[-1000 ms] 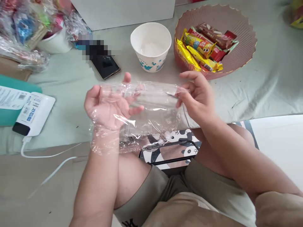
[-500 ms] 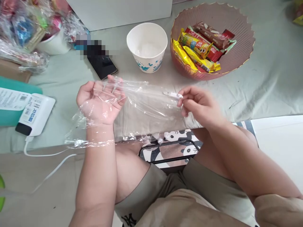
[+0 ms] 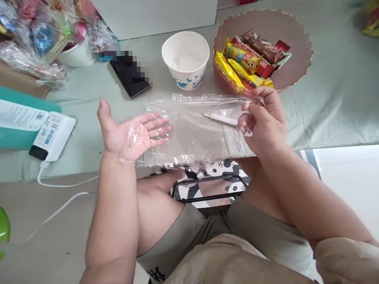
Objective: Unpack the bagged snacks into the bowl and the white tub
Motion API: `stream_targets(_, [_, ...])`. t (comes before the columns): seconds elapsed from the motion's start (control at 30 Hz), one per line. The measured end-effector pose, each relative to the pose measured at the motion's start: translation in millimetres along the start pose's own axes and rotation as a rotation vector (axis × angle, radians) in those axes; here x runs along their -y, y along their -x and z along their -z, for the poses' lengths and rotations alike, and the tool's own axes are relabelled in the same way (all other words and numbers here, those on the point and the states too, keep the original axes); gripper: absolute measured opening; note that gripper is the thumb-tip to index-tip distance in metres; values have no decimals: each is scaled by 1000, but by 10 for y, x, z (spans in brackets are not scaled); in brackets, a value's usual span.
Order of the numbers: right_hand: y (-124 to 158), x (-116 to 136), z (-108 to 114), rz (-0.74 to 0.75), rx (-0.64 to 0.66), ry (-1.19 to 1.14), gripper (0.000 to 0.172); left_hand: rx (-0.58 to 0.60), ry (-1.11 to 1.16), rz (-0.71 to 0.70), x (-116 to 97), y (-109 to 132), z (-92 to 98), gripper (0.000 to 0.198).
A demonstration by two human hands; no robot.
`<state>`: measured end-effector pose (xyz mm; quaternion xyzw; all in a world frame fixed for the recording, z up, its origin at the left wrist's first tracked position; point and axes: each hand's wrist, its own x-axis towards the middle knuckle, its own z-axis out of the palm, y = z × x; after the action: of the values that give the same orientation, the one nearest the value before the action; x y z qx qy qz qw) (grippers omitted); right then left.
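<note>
A clear plastic bag (image 3: 195,138) is stretched between my hands above the cloth edge. My left hand (image 3: 130,138) is palm up with its fingers spread; the fingers and part of the palm show through the film, while the thumb sticks out clear of it. Whether those fingers are inside the bag or under it, I cannot tell. On the other side my right hand (image 3: 263,122) pinches the right end of the film. A slim white pen-like cutter (image 3: 222,118) shows through the plastic, its right end beside my right fingertips. Beyond the film stands a white paper cup (image 3: 186,59) with blue leaf prints.
A pink ribbed bowl (image 3: 291,67) holds several wrapped snacks. Leftward lie a phone (image 3: 130,79), a white power bank (image 3: 57,134) with a cable, a green bottle (image 3: 17,122) and a heap of wrapped items (image 3: 41,39). A white box (image 3: 160,15) stands behind.
My left hand has opened out, its fingers swinging to the right under the film. My right hand has moved right and up with the film's end, and more of the white cutter shows.
</note>
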<state>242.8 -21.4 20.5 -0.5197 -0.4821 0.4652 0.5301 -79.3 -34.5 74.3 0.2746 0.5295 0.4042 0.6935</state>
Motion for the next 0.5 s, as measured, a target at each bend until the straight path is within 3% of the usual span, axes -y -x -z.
stream_targets(0.1, [2,-12,-8,49,-38,-1,26,87,-235,139,73,222,133,90])
stream_targets(0.2, [18,1,-29,71,-21,-24,25,100,-520,214,142,408,206,49])
stream_targets(0.27, [24,5,-25,70,-26,-37,24,-40,-505,53,137,472,227,25])
stream_targets(0.4, [3,-54,23,113,-81,35,30,-375,-129,-321,34,469,197,16])
stream_targets(0.5, [-10,-113,34,135,-101,70,31,-393,85,-368,67,405,56,21])
